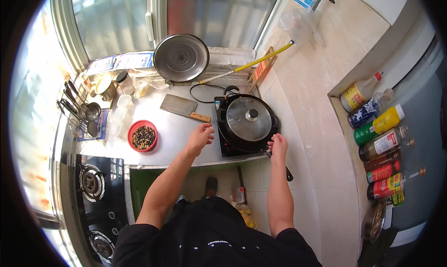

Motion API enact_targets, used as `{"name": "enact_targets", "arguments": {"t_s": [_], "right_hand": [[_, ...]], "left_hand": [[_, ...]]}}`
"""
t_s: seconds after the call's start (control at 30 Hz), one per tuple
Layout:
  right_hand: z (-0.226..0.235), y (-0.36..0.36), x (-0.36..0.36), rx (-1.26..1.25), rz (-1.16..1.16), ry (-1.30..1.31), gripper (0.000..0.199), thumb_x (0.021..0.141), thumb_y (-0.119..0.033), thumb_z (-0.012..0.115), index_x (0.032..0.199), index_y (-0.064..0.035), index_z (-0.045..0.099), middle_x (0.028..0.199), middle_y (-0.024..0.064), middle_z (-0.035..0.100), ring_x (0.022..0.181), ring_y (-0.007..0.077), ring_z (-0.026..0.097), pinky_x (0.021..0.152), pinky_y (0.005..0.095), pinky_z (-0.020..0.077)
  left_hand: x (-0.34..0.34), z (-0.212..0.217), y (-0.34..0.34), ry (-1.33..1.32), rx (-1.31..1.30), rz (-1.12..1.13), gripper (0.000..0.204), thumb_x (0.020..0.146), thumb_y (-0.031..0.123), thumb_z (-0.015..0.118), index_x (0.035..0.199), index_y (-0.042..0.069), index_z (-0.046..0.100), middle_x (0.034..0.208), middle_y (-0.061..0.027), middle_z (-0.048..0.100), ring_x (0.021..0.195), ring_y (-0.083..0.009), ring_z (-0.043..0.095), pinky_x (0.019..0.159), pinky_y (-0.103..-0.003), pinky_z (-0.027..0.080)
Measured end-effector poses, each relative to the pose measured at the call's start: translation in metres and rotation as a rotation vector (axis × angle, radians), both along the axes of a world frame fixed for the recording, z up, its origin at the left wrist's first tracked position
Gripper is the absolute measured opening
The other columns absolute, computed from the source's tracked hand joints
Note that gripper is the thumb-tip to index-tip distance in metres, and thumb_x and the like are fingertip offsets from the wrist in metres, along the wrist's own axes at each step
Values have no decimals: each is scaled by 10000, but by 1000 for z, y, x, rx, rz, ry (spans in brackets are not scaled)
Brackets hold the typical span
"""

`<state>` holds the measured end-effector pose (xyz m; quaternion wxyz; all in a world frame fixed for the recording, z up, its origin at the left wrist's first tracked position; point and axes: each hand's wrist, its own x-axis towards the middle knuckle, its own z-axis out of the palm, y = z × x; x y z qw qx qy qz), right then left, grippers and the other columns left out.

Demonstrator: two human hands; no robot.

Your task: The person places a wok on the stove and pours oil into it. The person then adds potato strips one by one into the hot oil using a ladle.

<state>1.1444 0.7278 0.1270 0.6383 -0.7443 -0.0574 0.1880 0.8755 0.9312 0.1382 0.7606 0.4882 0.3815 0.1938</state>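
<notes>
My left hand is held over the counter's front part with its fingers loosely apart and nothing in it. Just beyond it lies a cleaver, its wooden handle pointing toward the cooker. A black pan covered by a glass lid sits on an electric hob. My right hand is at the pan's near right rim, fingers curled together; whether they hold anything is hidden. The pan's long handle passes behind that wrist. To the left stands a red bowl of dark and pale bits.
A gas stove is at the left, below a rack of ladles. Clear containers line the counter. A large round metal lid leans at the window. Several sauce bottles stand along the right ledge.
</notes>
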Motion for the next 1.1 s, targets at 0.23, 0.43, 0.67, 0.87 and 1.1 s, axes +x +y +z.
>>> {"name": "enact_targets", "arguments": {"t_s": [0.23, 0.43, 0.67, 0.87, 1.1], "right_hand": [[-52, 44, 61, 58, -1, 78, 536, 920, -149, 646, 1377, 71, 473, 1247, 163, 603, 1104, 202, 582, 952, 320, 456], [-61, 56, 72, 281, -50, 190, 547, 936, -90, 598, 1422, 62, 397, 1295, 188, 545, 1150, 256, 576, 986, 348, 484], [-50, 55, 77, 471, -73, 273, 411, 936, -74, 585, 1311, 77, 512, 1142, 140, 610, 1037, 223, 606, 925, 328, 500], [23, 64, 63, 522, 117, 149, 378, 965, -132, 556, 1293, 53, 536, 1160, 114, 617, 1080, 204, 595, 970, 338, 472], [74, 111, 5, 615, 420, 239, 383, 970, -97, 542, 1310, 76, 521, 1200, 126, 612, 1106, 216, 587, 1008, 350, 455]], "left_hand": [[76, -72, 45, 288, 321, 197, 449, 959, 259, 606, 1290, -36, 530, 1040, -94, 652, 832, -164, 620, 704, -306, 526], [99, -82, 52, 344, 475, 252, 351, 917, 280, 657, 1056, -43, 669, 911, -153, 723, 835, -263, 685, 774, -377, 525], [98, -59, 50, 224, 501, 241, 316, 928, 253, 647, 1013, -51, 659, 809, -130, 684, 733, -205, 621, 708, -349, 496], [72, -9, 45, 124, 463, 335, 296, 946, 262, 631, 956, -34, 629, 754, -49, 627, 710, -123, 548, 664, -311, 455], [-20, 39, 32, 123, 350, 505, 276, 986, 208, 610, 1092, -46, 616, 820, -25, 628, 716, -89, 533, 663, -268, 451]]}}
